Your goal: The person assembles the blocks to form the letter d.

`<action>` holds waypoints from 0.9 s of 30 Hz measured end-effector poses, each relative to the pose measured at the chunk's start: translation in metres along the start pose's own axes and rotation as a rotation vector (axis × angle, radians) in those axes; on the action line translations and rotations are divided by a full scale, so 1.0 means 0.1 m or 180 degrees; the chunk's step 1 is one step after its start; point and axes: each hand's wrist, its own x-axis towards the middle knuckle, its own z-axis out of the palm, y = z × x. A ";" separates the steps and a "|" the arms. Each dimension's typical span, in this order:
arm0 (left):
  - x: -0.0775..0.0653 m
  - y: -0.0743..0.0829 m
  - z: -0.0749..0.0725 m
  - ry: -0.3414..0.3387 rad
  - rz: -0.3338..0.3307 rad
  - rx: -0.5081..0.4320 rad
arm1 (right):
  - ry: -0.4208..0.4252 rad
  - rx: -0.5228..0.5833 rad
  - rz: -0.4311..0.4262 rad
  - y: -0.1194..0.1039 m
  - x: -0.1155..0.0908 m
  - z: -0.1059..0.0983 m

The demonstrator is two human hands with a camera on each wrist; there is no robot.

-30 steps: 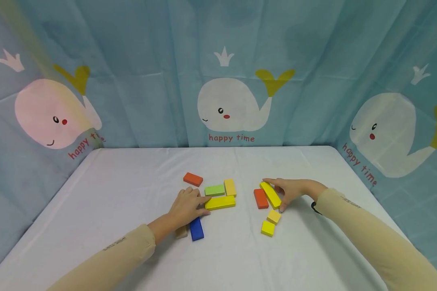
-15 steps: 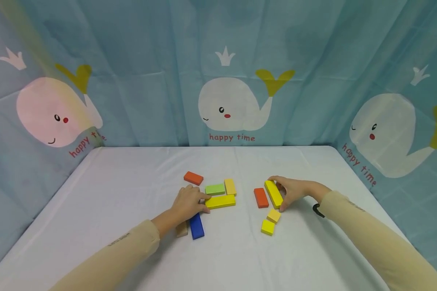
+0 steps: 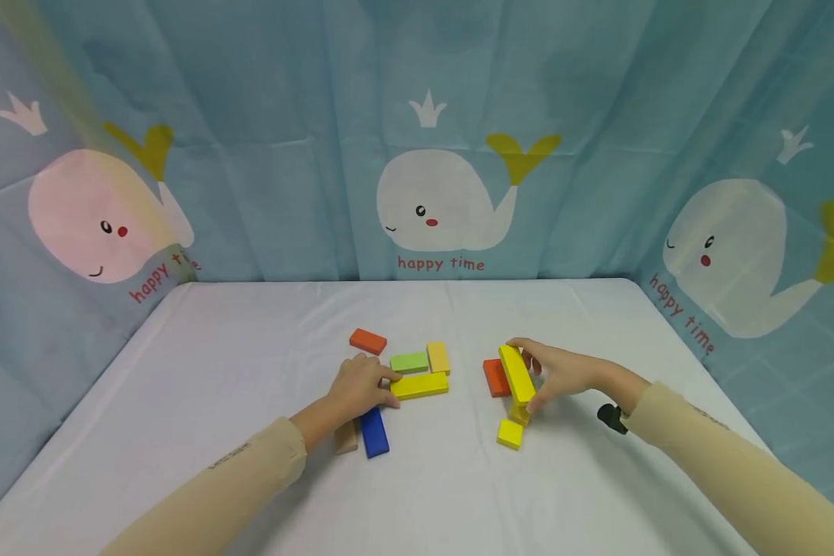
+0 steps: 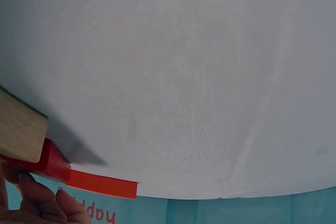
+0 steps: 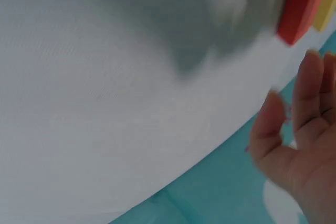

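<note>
A long yellow block (image 3: pixel 517 374) is held by its two ends in the grip of the right hand (image 3: pixel 563 372), pinched between thumb at the near end and fingers at the far one, with a red block (image 3: pixel 493 378) and a small pale-yellow block (image 3: pixel 520 415) partly covered by it. On the tabletop (image 3: pixel 445 494), the left end of a second yellow block (image 3: pixel 420 385) is pinched between thumb and forefinger of the left hand (image 3: pixel 356 384). Beyond that block a green block (image 3: pixel 408 363) is seen, while a blue block (image 3: pixel 374 432) and a wooden block (image 3: pixel 346 438) are partly hidden by the left hand.
</note>
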 end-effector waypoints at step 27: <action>0.00 0.03 0.01 0.0001 -0.0069 0.0091 | 0.0154 -0.1767 -0.0358 -0.62 -0.08 0.94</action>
